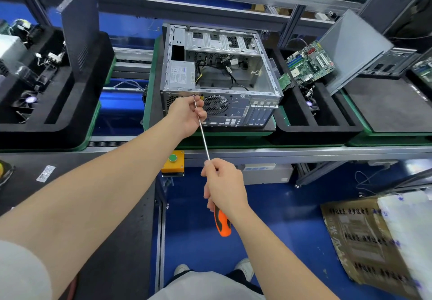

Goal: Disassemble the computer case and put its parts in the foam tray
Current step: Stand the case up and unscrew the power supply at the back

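The open grey computer case lies on its side on the conveyor, rear panel toward me, with a power supply and loose cables inside. My right hand grips the orange-and-black handle of a long screwdriver. Its tip sits at a screw on the top left of the rear panel. My left hand pinches the metal shaft near the tip. The black foam tray stands right of the case and holds a green motherboard and a small fan.
A second foam tray with parts and an upright side panel stands at the left. Another grey panel leans at the right. A yellow box with a green button hangs on the conveyor's front rail. A cardboard box sits on the blue floor.
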The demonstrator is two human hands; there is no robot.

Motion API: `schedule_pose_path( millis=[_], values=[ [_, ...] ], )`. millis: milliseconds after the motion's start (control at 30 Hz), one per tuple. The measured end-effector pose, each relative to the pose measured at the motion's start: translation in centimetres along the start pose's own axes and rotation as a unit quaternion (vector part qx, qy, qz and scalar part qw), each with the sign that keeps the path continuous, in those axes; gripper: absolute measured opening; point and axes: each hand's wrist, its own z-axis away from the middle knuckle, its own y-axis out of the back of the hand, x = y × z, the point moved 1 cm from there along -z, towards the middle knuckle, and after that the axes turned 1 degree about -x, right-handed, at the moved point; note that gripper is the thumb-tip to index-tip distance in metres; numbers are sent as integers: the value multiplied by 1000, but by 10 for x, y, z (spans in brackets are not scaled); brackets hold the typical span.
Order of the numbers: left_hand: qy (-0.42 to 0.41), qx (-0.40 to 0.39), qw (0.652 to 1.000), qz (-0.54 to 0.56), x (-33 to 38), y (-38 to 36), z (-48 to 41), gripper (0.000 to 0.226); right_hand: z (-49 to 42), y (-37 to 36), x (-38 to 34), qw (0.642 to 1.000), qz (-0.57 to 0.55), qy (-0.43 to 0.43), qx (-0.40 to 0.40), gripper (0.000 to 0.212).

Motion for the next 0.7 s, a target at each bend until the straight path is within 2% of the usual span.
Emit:
schedule_pose_path(
  millis=[133,233,533,700],
  values=[
    [-1,11,1000,-4,-2,-2,-1,27,-4,0,0,976,199,29,83,36],
    [4,14,1000,-8,-5,-4,-2,27,-4,-2,0,964,244,38,96,35],
    [21,31,999,3,-9,-7,1,31,-1,-10,4,976,188,50,92,33],
    [20,18,999,33,-9,-6,2,29,3,-8,3,997,37,40,48,35]
  ],
)
